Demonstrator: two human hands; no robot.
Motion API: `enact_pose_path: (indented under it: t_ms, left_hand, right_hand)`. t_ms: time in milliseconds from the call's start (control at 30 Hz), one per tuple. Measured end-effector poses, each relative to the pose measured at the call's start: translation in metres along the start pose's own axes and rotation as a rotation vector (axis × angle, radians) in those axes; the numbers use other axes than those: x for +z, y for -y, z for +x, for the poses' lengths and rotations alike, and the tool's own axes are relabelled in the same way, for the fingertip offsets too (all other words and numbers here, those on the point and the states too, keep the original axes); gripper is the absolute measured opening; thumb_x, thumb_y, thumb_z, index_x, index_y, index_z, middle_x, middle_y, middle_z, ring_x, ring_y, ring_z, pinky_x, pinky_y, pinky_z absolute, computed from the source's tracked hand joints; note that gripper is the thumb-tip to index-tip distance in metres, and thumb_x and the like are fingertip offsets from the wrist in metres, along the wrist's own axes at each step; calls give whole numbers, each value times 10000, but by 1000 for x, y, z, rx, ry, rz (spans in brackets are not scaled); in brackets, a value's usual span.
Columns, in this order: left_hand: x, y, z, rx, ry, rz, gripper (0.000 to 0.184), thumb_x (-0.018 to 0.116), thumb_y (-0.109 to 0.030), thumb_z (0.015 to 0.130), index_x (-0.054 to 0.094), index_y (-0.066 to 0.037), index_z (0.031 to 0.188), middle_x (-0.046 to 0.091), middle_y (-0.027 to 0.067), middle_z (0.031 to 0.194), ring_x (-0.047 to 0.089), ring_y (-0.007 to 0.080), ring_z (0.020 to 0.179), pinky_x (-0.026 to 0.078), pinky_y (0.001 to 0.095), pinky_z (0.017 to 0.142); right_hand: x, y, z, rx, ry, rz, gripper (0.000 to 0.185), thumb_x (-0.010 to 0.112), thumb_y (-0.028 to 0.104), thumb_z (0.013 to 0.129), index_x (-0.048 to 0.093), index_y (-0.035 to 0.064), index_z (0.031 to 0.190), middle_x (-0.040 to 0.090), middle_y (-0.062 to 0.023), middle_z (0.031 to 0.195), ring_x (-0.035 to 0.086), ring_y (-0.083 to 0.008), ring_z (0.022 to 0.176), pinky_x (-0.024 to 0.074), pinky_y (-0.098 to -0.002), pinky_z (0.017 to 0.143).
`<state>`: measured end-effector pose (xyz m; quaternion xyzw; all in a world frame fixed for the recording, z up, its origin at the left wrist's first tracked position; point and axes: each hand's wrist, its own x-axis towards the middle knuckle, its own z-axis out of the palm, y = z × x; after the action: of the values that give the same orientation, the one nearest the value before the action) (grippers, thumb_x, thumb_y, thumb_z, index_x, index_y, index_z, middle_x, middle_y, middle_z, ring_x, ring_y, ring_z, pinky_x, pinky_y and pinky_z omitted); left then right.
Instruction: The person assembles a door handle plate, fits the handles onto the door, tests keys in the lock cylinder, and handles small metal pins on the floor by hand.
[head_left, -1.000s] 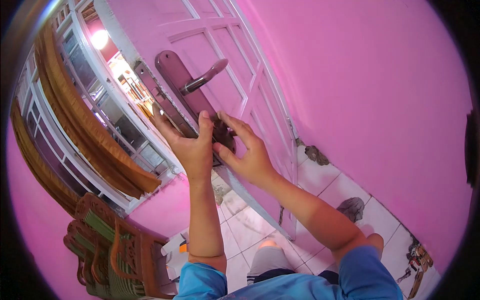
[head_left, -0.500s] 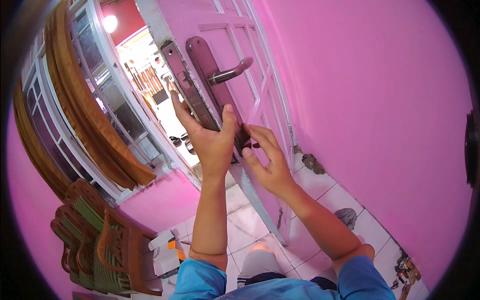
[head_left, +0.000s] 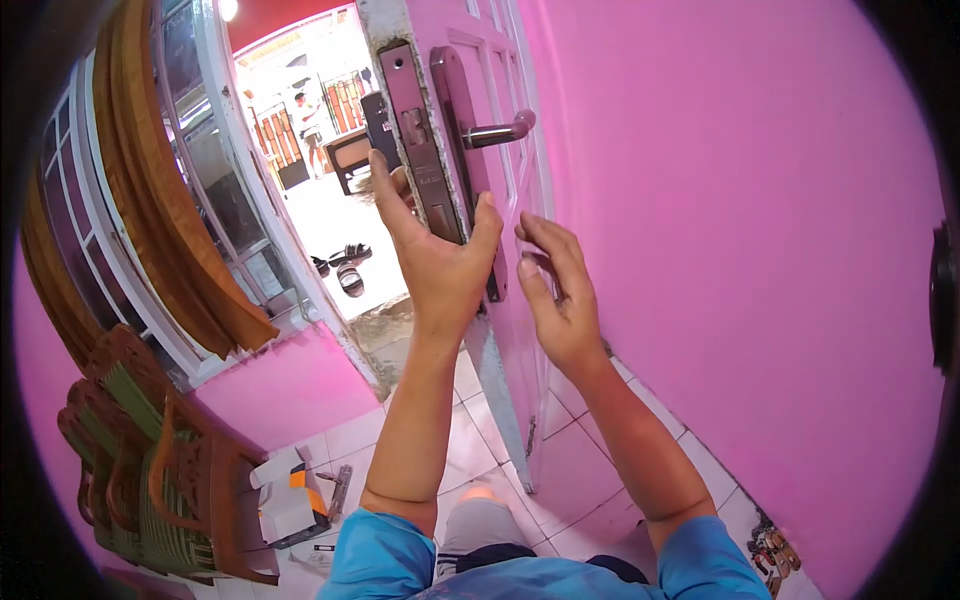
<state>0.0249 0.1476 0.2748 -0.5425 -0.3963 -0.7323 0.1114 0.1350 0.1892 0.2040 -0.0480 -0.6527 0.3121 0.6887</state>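
Observation:
A pink door (head_left: 505,330) stands ajar, its edge towards me. A metal lock faceplate (head_left: 425,150) is set into that edge. On the inner face sits a long dark handle plate (head_left: 452,95) with a lever handle (head_left: 500,132). My left hand (head_left: 445,270) clasps the door edge around the lower lock, thumb on the inner plate and fingers on the outer side. Just right of the plate's lower end, my right hand (head_left: 565,300) is apart from it, fingers bent and separated from the thumb. Nothing shows between them.
Stacked wooden chairs (head_left: 190,480) stand at lower left beside an opened box (head_left: 290,500) on the tiles. Brown curtains (head_left: 160,200) hang at the window. Sandals (head_left: 350,275) lie outside the doorway, with a person (head_left: 308,125) farther off. Small items (head_left: 775,560) lie at lower right.
My right hand has come away from the lower handle plate and moved right. My left hand keeps its hold. The view has shifted, showing more of the doorway.

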Motion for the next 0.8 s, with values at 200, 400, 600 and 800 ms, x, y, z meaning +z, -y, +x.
enact_pose_path:
  t_ms: [200,400,600,800]
  left_hand:
    - [-1,8,1,78,-22,60,1018,800,-201,810,147,51,1549,451,230,1342,469,300,1226,330,409,1090]
    - [-7,10,0,88,3,56,1000,812,-312,844,186,37,1541,433,243,1397,475,319,1285,391,419,1084]
    - [-13,17,-8,134,17,62,936,755,-349,889,203,49,1532,455,221,1365,466,296,1277,365,429,1097]
    - [-30,29,-17,94,-7,-166,619,400,-374,1071,296,62,1498,501,166,1311,486,241,1236,361,410,1094]
  right_hand:
    - [4,9,21,-121,134,-45,337,545,135,1018,590,-33,1308,562,-169,1361,526,-290,1292,400,-378,1090]
    - [5,12,21,-97,127,-87,325,552,126,1015,597,-25,1299,576,-160,1342,545,-276,1266,409,-378,1082]
    - [7,18,21,-111,123,-127,323,555,90,1001,606,10,1310,583,-144,1337,552,-248,1259,445,-353,1044]
    - [3,17,23,-62,90,-99,330,528,82,1015,603,34,1332,586,-127,1333,552,-226,1260,452,-341,1036]
